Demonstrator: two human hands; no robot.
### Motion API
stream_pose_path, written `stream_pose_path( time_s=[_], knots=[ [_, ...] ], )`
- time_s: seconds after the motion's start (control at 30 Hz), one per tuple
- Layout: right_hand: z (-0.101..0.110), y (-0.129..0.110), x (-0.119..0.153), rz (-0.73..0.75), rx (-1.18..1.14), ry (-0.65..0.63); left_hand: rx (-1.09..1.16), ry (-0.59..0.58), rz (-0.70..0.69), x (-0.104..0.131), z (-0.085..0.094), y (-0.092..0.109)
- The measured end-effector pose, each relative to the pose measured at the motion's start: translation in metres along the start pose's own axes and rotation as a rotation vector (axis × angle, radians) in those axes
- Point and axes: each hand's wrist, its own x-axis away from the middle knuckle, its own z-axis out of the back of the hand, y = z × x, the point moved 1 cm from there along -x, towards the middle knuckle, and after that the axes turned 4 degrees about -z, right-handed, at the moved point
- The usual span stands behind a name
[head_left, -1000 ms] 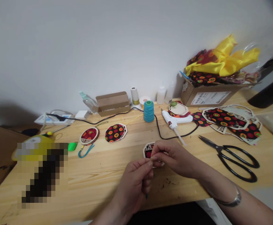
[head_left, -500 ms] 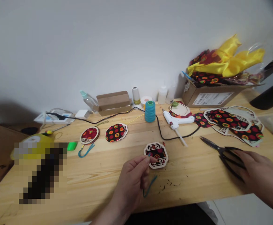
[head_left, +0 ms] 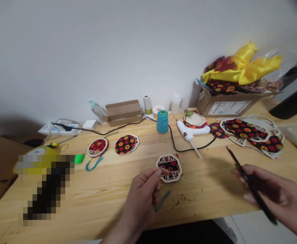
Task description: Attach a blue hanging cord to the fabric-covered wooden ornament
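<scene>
My left hand point(head_left: 147, 189) pinches a teal cord point(head_left: 165, 200), whose lower part hangs below the fingers. Its fingertips are at the left edge of a pale fretwork frame point(head_left: 175, 173) backed with dark patterned fabric, lying on the table. At the right, my right hand point(head_left: 270, 193) is closed round black scissors point(head_left: 250, 186), held up off the tabletop with the blades pointing up and left. Dark snippets lie below the frame.
A teal thread spool point(head_left: 163, 122) stands behind the frame, beside a white glue gun point(head_left: 192, 130) with a black cable. Finished round piece point(head_left: 97, 147) and octagonal piece point(head_left: 127, 144) lie left. A cardboard box point(head_left: 227, 103) of fabrics and stacked frames point(head_left: 250, 132) are right.
My right hand has lifted the scissors off the table and turned them on edge. My left hand has barely moved.
</scene>
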Motion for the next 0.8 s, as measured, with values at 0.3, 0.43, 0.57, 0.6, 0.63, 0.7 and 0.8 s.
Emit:
stream_pose_path(
  time_s=[0.3,0.43,0.57,0.6,0.63,0.7,0.8],
  knots=[
    [-0.032,-0.088,-0.009,0.111,-0.181,-0.576,-0.054,-0.027,-0.054,0.001,0.007,-0.004],
    [-0.039,-0.099,-0.018,0.077,-0.222,-0.640,-0.103,-0.053,-0.075,0.004,0.009,-0.006],
    [-0.046,-0.105,-0.024,0.053,-0.273,-0.700,-0.222,-0.109,-0.089,0.006,0.008,-0.006],
    [-0.048,-0.107,-0.025,0.056,-0.290,-0.713,-0.258,-0.120,-0.100,0.007,0.008,-0.006],
    [-0.049,-0.108,-0.026,0.059,-0.306,-0.723,-0.290,-0.130,-0.111,0.007,0.008,-0.005],
    [-0.051,-0.110,-0.028,0.053,-0.330,-0.739,-0.325,-0.145,-0.121,0.007,0.008,-0.004],
    [-0.053,-0.108,-0.028,0.019,-0.345,-0.762,-0.340,-0.154,-0.117,0.006,0.007,-0.004]
  ],
)
